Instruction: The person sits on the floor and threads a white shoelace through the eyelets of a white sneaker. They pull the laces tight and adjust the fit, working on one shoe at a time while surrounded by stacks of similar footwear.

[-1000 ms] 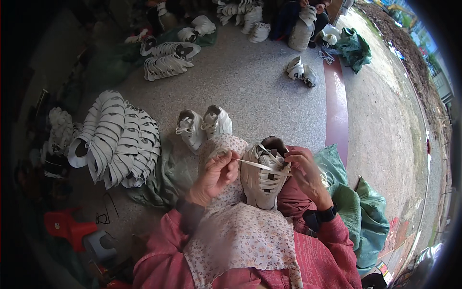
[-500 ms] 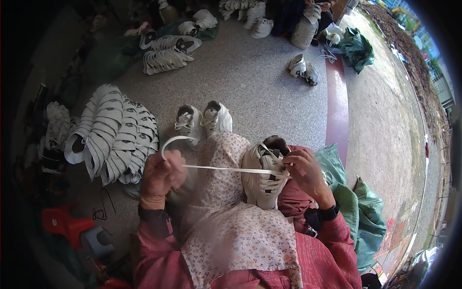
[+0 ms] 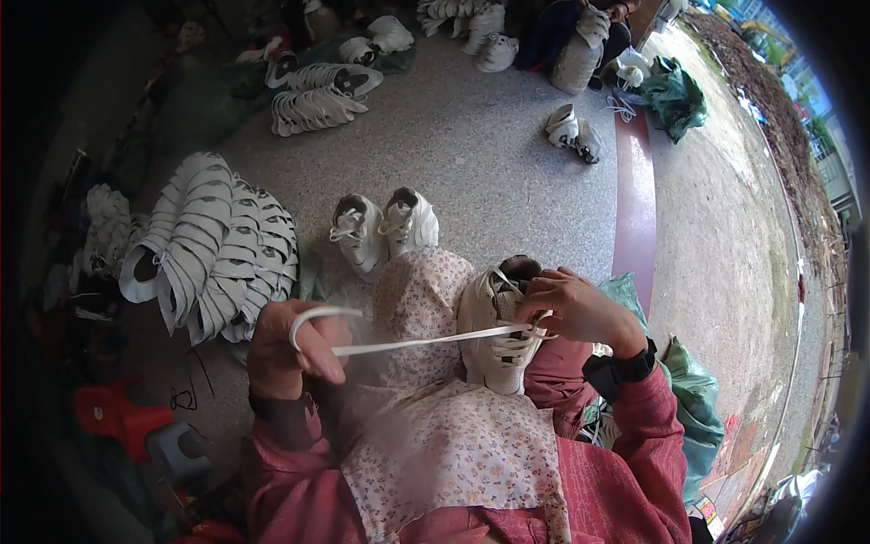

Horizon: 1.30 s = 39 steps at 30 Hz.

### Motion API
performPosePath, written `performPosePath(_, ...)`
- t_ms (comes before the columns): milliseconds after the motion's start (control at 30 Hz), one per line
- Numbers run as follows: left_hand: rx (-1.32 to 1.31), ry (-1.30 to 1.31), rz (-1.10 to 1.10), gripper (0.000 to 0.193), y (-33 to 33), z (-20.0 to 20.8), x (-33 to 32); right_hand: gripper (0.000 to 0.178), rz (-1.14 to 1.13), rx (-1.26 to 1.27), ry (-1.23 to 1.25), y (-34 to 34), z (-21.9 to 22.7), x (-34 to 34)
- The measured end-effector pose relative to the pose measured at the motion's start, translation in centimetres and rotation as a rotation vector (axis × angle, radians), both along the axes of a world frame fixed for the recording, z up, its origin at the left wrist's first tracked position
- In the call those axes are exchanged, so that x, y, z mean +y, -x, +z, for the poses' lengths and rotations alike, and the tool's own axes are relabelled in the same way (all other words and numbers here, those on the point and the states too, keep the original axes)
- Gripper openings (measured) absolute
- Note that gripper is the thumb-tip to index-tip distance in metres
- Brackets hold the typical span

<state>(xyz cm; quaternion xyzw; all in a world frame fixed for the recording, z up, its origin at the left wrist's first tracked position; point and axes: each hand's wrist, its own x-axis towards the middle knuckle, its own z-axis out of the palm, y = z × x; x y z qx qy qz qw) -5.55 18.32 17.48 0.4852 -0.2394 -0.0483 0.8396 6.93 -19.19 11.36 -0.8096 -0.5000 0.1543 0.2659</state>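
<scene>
A white sneaker (image 3: 494,363) rests on my lap, its toe toward me and its dark-lined opening facing away. A flat white shoelace (image 3: 412,345) runs taut from its eyelets across to the left. My left hand (image 3: 292,346) grips the lace's free part, and the loose end curls above the fingers. Over the sneaker's right side, my right hand (image 3: 584,313) has its fingers bent and pinched at the lace by the eyelets; the fingertips are partly hidden. Beyond my knee, a pair of laced white sneakers (image 3: 412,222) stands on the floor.
Nested white shoe uppers (image 3: 213,249) are heaped at the left. More uppers (image 3: 317,111) lie farther back. A red stool (image 3: 122,417) stands at lower left, green sacks (image 3: 693,390) at my right. A person (image 3: 621,36) sits at the far right, near two shoes (image 3: 573,134).
My left hand has come a little nearer and leftward, drawing the lace, which now slants up to the right. My right hand has turned, its fingers curling down over the sneaker.
</scene>
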Motion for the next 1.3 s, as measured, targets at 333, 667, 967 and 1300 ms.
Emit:
performPosePath(333, 0.160, -0.098, 0.263, 0.038, -3.5, -1.4, 0.7, 0.013, 0.001, 0.001, 0.097, 0.0, 0.1, -0.3)
performPosePath(667, 0.031, -0.143, 0.203, 0.038, -5.1, -0.6, 0.2, 0.008, -0.014, 0.249, 0.180, -1.1, -0.1, 0.6)
performPosePath(967, 0.277, 0.292, 0.308, 0.031, -4.6, -3.1, 1.9, 0.008, -0.089, -0.080, -0.118, 1.7, -0.8, 1.0)
performPosePath(1300, 0.487, -0.512, 0.108, 0.030, -3.7, -8.1, -6.3, 0.008, -0.327, 0.413, -0.084, 2.4, 0.6, 2.6)
